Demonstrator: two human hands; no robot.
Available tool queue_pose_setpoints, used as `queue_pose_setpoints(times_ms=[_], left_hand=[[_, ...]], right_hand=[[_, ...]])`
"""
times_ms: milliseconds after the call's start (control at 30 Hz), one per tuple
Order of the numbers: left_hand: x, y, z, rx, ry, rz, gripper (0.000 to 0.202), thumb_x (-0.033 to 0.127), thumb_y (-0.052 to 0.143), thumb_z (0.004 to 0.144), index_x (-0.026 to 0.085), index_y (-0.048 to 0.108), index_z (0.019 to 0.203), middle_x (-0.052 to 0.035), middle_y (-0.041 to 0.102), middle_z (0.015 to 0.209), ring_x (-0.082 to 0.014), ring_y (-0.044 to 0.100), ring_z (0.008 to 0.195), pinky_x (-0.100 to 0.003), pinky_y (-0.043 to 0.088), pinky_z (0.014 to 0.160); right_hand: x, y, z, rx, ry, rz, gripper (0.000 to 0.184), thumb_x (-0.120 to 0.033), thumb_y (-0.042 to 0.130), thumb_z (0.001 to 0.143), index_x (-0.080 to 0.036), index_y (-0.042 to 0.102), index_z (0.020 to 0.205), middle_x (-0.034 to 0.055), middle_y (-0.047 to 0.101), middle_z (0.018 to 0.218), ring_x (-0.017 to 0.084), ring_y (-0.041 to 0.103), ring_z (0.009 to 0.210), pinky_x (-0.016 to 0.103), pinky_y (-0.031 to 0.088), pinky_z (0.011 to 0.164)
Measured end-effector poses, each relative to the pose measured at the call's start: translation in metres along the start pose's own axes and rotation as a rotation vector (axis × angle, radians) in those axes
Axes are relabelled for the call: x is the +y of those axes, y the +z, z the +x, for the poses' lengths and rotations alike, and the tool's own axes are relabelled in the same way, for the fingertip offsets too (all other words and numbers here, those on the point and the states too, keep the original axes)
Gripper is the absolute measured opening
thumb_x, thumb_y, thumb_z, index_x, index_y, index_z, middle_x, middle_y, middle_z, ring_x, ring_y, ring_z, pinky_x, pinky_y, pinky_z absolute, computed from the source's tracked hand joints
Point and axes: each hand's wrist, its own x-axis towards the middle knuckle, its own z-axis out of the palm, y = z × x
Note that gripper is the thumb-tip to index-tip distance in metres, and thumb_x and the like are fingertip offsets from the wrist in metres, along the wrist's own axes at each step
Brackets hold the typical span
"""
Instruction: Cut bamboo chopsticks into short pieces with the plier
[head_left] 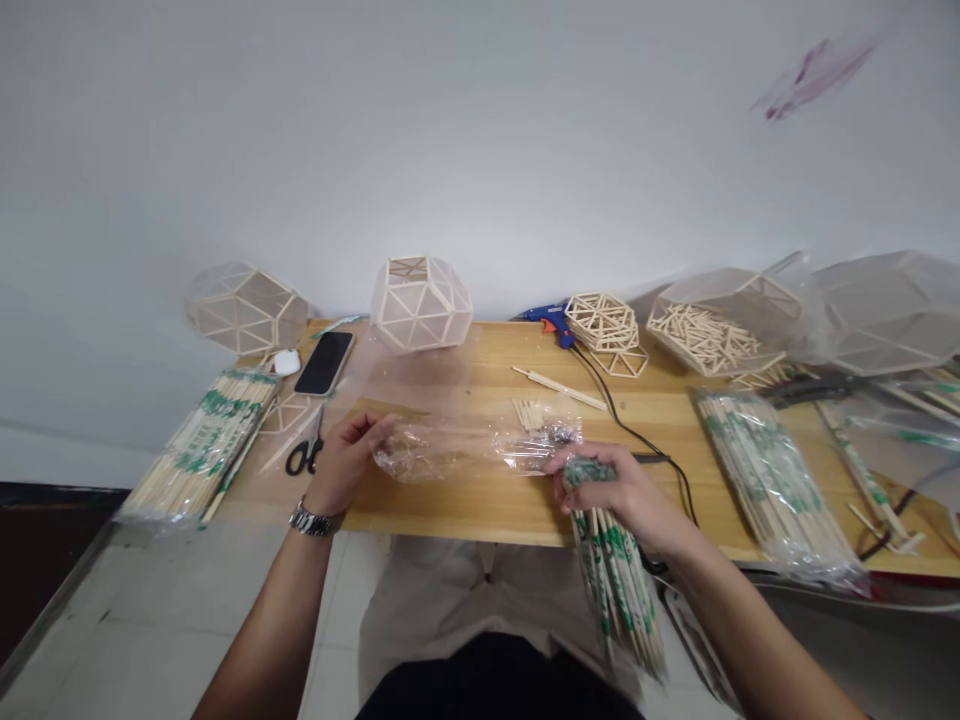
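Note:
My right hand (pixel 626 495) is closed around the top of a bundle of wrapped chopsticks (pixel 619 590) that hangs down past the table's front edge. My left hand (pixel 346 460), with a metal watch on the wrist, pinches one end of a crumpled clear plastic bag (pixel 465 450). The bag stretches across the wooden table (pixel 480 510) between both hands, and its right end reaches my right hand's fingers.
Two full chopstick packs lie at the far left (pixel 199 445) and at the right (pixel 772 490). Scissors (pixel 306 452), a phone (pixel 325 362), a blue glue gun (pixel 551 320) with its black cord, stick polyhedra (pixel 421 303) and a bag of loose sticks (pixel 709 335) stand further back.

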Motion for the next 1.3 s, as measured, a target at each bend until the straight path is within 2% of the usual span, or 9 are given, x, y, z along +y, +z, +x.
queue_pose_setpoints(times_ms=[267, 433, 633, 800, 900, 1033, 1133, 1200, 1300], left_hand=[[-0.001, 0.014, 0.004, 0.160, -0.029, -0.343, 0.023, 0.039, 0.076, 0.076, 0.020, 0.065, 0.082, -0.0007, 0.065, 0.083, -0.0146, 0.060, 0.077, -0.026, 0.050, 0.072], [0.004, 0.017, -0.012, 0.358, 0.215, 0.032, 0.025, 0.041, 0.067, 0.088, 0.022, 0.065, 0.104, -0.0053, 0.067, 0.108, -0.0194, 0.064, 0.097, -0.034, 0.052, 0.093], [0.036, 0.051, -0.061, 0.089, 0.658, 0.788, 0.059, 0.038, 0.073, 0.084, 0.024, 0.054, 0.138, -0.0159, 0.052, 0.149, -0.0362, 0.043, 0.145, -0.056, 0.026, 0.125], [0.024, 0.081, -0.044, -0.208, 0.648, 1.078, 0.086, 0.031, 0.070, 0.085, 0.021, 0.030, 0.161, -0.0179, 0.042, 0.163, -0.0385, 0.031, 0.155, -0.062, 0.009, 0.128], [0.006, 0.088, -0.019, -0.191, 0.553, 1.106, 0.069, 0.022, 0.059, 0.090, 0.018, 0.039, 0.156, -0.0177, 0.064, 0.140, -0.0357, 0.055, 0.136, -0.063, 0.013, 0.126], [-0.007, 0.084, -0.007, -0.146, 0.505, 1.146, 0.054, 0.023, 0.056, 0.093, 0.015, 0.052, 0.146, -0.0180, 0.068, 0.130, -0.0347, 0.060, 0.128, -0.062, 0.018, 0.125], [-0.010, 0.076, -0.011, -0.190, 0.539, 1.149, 0.057, 0.035, 0.063, 0.092, 0.016, 0.052, 0.145, -0.0185, 0.062, 0.141, -0.0365, 0.054, 0.135, -0.062, 0.016, 0.126], [-0.012, 0.069, -0.014, -0.203, 0.555, 1.135, 0.057, 0.037, 0.064, 0.092, 0.018, 0.053, 0.144, -0.0174, 0.062, 0.142, -0.0358, 0.054, 0.135, -0.060, 0.016, 0.126], [-0.014, 0.055, -0.011, -0.133, 0.549, 1.109, 0.047, 0.028, 0.057, 0.093, 0.017, 0.057, 0.139, -0.0166, 0.068, 0.131, -0.0341, 0.059, 0.126, -0.055, 0.025, 0.123]], right_hand=[[0.000, 0.006, 0.001, -0.010, 0.005, 0.014, 0.032, -0.014, 0.072, 0.055, -0.017, 0.077, 0.087, -0.0003, 0.070, 0.069, 0.020, 0.063, 0.066, 0.033, 0.048, 0.069], [0.011, 0.013, 0.006, 0.117, -0.018, 0.157, 0.038, -0.016, 0.069, 0.055, -0.018, 0.077, 0.092, 0.0001, 0.070, 0.066, 0.020, 0.063, 0.063, 0.033, 0.048, 0.068], [0.016, 0.028, 0.016, 0.132, 0.025, 0.236, 0.034, -0.017, 0.068, 0.054, -0.017, 0.077, 0.087, 0.0007, 0.069, 0.062, 0.020, 0.062, 0.060, 0.032, 0.047, 0.063], [0.010, 0.037, 0.023, 0.072, 0.055, 0.272, 0.042, -0.015, 0.068, 0.053, -0.016, 0.077, 0.094, -0.0002, 0.069, 0.064, 0.019, 0.063, 0.058, 0.031, 0.047, 0.062], [0.006, 0.036, 0.020, 0.069, 0.010, 0.267, 0.077, -0.013, 0.066, 0.056, -0.018, 0.066, 0.133, -0.0025, 0.069, 0.064, 0.019, 0.064, 0.059, 0.030, 0.047, 0.063], [-0.004, 0.019, 0.012, 0.144, -0.076, 0.297, 0.111, -0.010, 0.067, 0.059, -0.028, 0.031, 0.162, -0.0058, 0.070, 0.066, 0.019, 0.065, 0.059, 0.031, 0.048, 0.064], [-0.015, -0.009, 0.008, 0.227, -0.144, 0.354, 0.093, -0.012, 0.069, 0.058, -0.027, 0.049, 0.148, -0.0033, 0.070, 0.071, 0.019, 0.066, 0.059, 0.033, 0.049, 0.062], [-0.021, -0.031, 0.008, 0.305, -0.185, 0.410, 0.057, -0.015, 0.072, 0.060, -0.025, 0.066, 0.117, -0.0016, 0.069, 0.073, 0.019, 0.065, 0.060, 0.033, 0.050, 0.060], [-0.025, -0.052, 0.013, 0.482, -0.347, 0.582, 0.024, -0.016, 0.073, 0.064, -0.024, 0.060, 0.083, -0.0028, 0.065, 0.072, 0.017, 0.065, 0.067, 0.034, 0.055, 0.068]])
